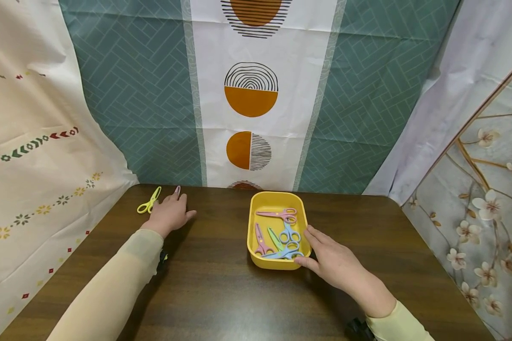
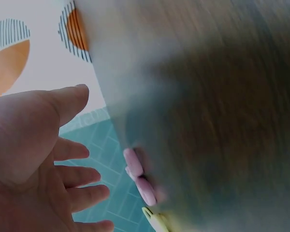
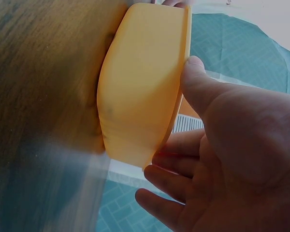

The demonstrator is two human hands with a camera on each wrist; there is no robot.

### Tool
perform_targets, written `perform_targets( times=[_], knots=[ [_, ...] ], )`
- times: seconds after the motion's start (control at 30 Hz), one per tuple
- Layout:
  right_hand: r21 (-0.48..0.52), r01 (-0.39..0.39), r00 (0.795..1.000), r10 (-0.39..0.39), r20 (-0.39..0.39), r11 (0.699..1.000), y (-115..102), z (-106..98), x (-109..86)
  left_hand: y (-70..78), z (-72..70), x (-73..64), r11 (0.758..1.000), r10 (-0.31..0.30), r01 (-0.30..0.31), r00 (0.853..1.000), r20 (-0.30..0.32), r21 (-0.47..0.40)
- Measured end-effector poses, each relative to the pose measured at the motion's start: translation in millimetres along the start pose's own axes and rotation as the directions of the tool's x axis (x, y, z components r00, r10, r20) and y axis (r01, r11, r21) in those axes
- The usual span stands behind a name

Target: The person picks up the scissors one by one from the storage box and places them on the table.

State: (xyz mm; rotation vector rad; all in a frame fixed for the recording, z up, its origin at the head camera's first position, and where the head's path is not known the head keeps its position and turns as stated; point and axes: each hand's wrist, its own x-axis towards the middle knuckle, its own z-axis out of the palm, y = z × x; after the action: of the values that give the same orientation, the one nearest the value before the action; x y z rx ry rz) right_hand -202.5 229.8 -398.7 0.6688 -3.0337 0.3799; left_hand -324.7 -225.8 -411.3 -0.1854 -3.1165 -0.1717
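Observation:
My left hand (image 1: 169,215) is over the far left of the table with its fingers spread and nothing held. Close by its fingertips lie yellow-green scissors (image 1: 144,207) and a pink pair (image 1: 178,190), mostly hidden behind the hand. The pink handles (image 2: 146,189) show in the left wrist view, apart from the fingers. A yellow plastic tub (image 1: 277,266) stands right of centre, holding several scissors: pink (image 1: 262,245), blue (image 1: 288,234) and green (image 1: 275,238). Along the tub's right rim rests my right hand (image 1: 337,260), fingers fairly straight, thumb (image 3: 195,72) at the near corner.
The dark brown wooden table (image 1: 213,293) ends at a hanging cloth (image 1: 350,118) with teal and white panels. A cream patterned cloth (image 1: 38,189) hangs on the left. On the right is a flowered cloth (image 1: 473,237).

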Motion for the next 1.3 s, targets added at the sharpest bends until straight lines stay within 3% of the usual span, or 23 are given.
perform_targets(
  times=[0.67, 1.3],
  knots=[
    [-0.003, -0.003, 1.000, 0.003, -0.013, 1.000, 2, 1, 1.7, 33.8, -3.4, -8.3, 0.999, 0.041, -0.043, 0.992, -0.123, -0.010],
    [-0.005, 0.023, 1.000, -0.023, -0.021, 1.000, 1, 0, -1.1, 74.3, -13.8, -29.0, 0.990, 0.124, -0.134, 0.967, -0.223, -0.031]
  ],
)
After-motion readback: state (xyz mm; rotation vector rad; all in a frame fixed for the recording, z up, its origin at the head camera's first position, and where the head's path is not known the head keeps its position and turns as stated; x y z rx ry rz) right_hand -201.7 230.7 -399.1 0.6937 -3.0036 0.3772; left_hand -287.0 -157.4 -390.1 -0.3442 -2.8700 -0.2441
